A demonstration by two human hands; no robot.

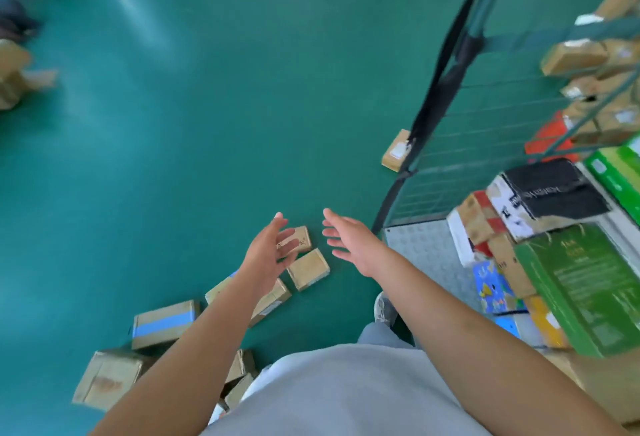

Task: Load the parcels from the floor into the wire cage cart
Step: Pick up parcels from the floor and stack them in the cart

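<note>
From the head camera, both bare arms reach forward and down over a green floor [207, 106]. The left hand [268, 250] hangs with fingers spread and relaxed, holding nothing, above a small brown parcel [300, 236] whose near edge it partly covers. The right hand [349, 241], at 3 o'clock of the left and apart from it, is likewise wide with straight fingers and empty. Just at 5 o'clock of the first parcel lies a second small brown parcel [309, 269], the two nearly touching. A longer carton [273, 300] lies under the left forearm, and at 8 o'clock of it sits a box with a blue tape band [162, 323]. A larger brown box [107, 378] lies at 7 o'clock of that, near the lower left edge, with more small cartons [240, 376] close to the person's grey shirt [339, 394]. The wire cage cart [485, 131] stands at 3 o'clock of the hands, its mesh side upright and its metal floor plate [426, 255] visible. Inside it are stacked parcels: a green box [585, 286], a black-topped box [550, 193] and brown cartons [575, 55] higher up. One flat parcel [394, 150] lies on the floor against the cart's outer corner. The picture is motion-blurred at its edges.
</note>
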